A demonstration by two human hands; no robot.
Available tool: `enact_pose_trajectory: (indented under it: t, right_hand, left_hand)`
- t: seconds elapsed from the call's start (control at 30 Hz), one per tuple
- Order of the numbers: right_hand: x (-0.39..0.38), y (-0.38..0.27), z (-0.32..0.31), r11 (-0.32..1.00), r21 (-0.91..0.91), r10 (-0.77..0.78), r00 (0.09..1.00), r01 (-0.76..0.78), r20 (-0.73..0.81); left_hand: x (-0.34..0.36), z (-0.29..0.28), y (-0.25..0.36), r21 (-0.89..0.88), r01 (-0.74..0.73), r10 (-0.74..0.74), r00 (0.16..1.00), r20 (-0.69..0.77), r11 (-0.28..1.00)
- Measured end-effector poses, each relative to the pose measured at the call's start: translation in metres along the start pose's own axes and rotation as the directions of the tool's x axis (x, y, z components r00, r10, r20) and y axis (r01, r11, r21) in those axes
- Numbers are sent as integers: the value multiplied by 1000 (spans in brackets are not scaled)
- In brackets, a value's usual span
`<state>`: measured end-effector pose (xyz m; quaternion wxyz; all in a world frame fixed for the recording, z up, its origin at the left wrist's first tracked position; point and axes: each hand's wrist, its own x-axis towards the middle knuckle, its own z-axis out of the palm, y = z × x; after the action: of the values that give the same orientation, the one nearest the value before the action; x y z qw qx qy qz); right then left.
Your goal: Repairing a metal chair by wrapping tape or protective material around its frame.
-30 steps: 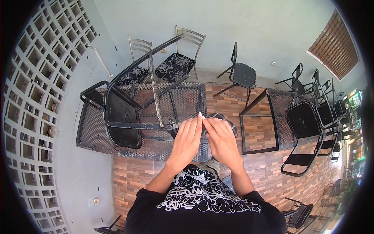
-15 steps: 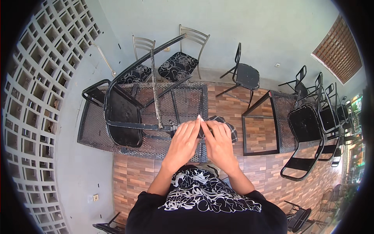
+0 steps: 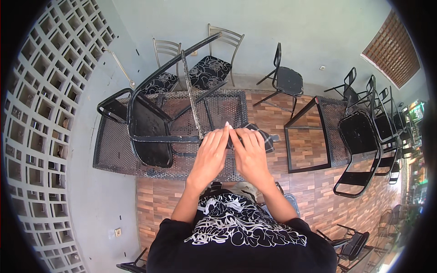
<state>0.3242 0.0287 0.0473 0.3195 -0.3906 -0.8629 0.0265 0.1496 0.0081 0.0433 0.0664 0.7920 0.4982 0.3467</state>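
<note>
Side by side, my left hand (image 3: 210, 152) and my right hand (image 3: 250, 152) meet at the index fingertips and thumbs. Their fingers curl over a dark plaid cloth (image 3: 266, 144), which shows between them and past the right hand. The cloth's part under the fingers is hidden. Just left of my left hand ends a worn black metal bar of a chair (image 3: 148, 132) lying tipped over, its dark seat on edge and its scuffed legs reaching up and back. It rests on a black perforated metal table (image 3: 109, 150).
Two metal chairs with floral seats (image 3: 210, 73) stand behind the table, and a black chair (image 3: 289, 81) farther right. A second mesh-topped table (image 3: 334, 132) is at the right, with several black chairs (image 3: 357, 134) beyond. A lattice block wall (image 3: 41, 136) runs along the left.
The view has shifted slightly, so the table and chairs sit a little differently in it. Both hands keep nearly the same pose at the cloth and have risen slightly in the picture.
</note>
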Motion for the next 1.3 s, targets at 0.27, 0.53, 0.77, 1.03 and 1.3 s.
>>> enact_pose_trajectory:
  t: [0.27,0.53,0.77,1.03,1.3]
  right_hand:
    - [4,6,-11,997,76,7,1000,-7,-2]
    - [-3,22,-32,994,104,22,1000,-23,17]
    - [-8,33,-41,992,121,25,1000,-27,13]
    - [-7,28,-39,999,50,1,1000,-2,18]
    - [-2,10,-18,1000,21,-2,1000,2,1]
  left_hand:
    - [5,2,5,25,6,-6,1000,3,1000]
    - [17,15,24,116,-29,30,999,-12,993]
    - [20,25,35,116,-3,-1,999,36,993]
    - [16,20,26,-23,-13,13,1000,10,1000]
    - [5,8,10,21,-4,4,1000,8,1000]
